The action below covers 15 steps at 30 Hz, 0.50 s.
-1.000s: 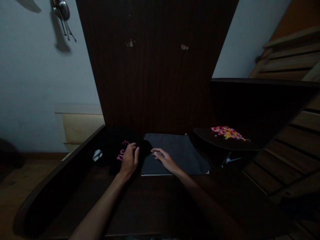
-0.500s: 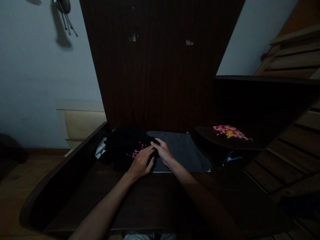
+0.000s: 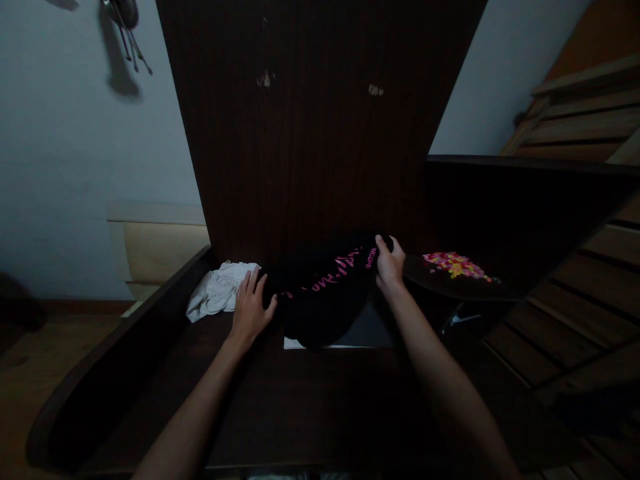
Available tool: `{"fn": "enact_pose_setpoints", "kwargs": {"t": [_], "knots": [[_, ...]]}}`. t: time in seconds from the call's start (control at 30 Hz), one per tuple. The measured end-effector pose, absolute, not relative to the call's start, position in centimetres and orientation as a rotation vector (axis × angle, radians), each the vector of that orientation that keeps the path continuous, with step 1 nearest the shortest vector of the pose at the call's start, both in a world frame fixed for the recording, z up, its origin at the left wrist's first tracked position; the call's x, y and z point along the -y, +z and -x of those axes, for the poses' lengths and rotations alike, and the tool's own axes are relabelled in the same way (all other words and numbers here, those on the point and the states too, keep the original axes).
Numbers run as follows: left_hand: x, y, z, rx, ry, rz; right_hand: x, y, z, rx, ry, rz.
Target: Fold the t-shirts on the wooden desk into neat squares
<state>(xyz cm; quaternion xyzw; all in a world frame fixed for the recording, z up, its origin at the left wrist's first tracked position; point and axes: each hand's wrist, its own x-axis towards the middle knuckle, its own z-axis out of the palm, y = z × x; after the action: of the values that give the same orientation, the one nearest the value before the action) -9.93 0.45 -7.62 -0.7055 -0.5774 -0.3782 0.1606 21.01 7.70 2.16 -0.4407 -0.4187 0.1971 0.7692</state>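
Observation:
A black garment with pink lettering [image 3: 325, 293] stretches across the middle of the dark desk and covers most of a grey flat piece [image 3: 373, 328]. My right hand [image 3: 390, 262] is closed on the garment's upper right end, thumb on top, and lifts it. At the garment's left end, my left hand [image 3: 250, 309] has its fingers spread, beside a crumpled white cloth [image 3: 216, 291]. Its fingertips reach the border between the white cloth and the black fabric; dim light hides whether they touch either.
A tall dark wooden panel [image 3: 315, 133] rises behind the desk. To the right, a rounded shelf [image 3: 430, 287] carries a heap of small pink and yellow pieces [image 3: 457, 265]. A raised side board [image 3: 125, 347] borders the desk's left, and wooden slats [image 3: 575, 280] stand at far right.
My right hand has drawn the black garment rightward and up, over the grey piece. The white cloth is now uncovered. My hands have moved apart, the left one shifting left.

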Motion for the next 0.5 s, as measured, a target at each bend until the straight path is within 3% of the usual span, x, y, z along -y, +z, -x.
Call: {"fn": "enact_pose_setpoints", "kwargs": {"t": [0.13,0.27,0.5], "knots": [[-1.6,-9.0,10.8,1.790,-0.821,2.216,-7.5,0.5,-22.7,1.119,0.258,1.376],[-1.8,-9.1,11.1,1.818,-0.801,2.198,-6.1,-0.9,-21.8,1.451,0.072,1.664],[-1.7,-8.1,11.6,1.904,-1.279,1.971,-4.2,-2.0,-17.2,2.349,0.281,1.209]]}}
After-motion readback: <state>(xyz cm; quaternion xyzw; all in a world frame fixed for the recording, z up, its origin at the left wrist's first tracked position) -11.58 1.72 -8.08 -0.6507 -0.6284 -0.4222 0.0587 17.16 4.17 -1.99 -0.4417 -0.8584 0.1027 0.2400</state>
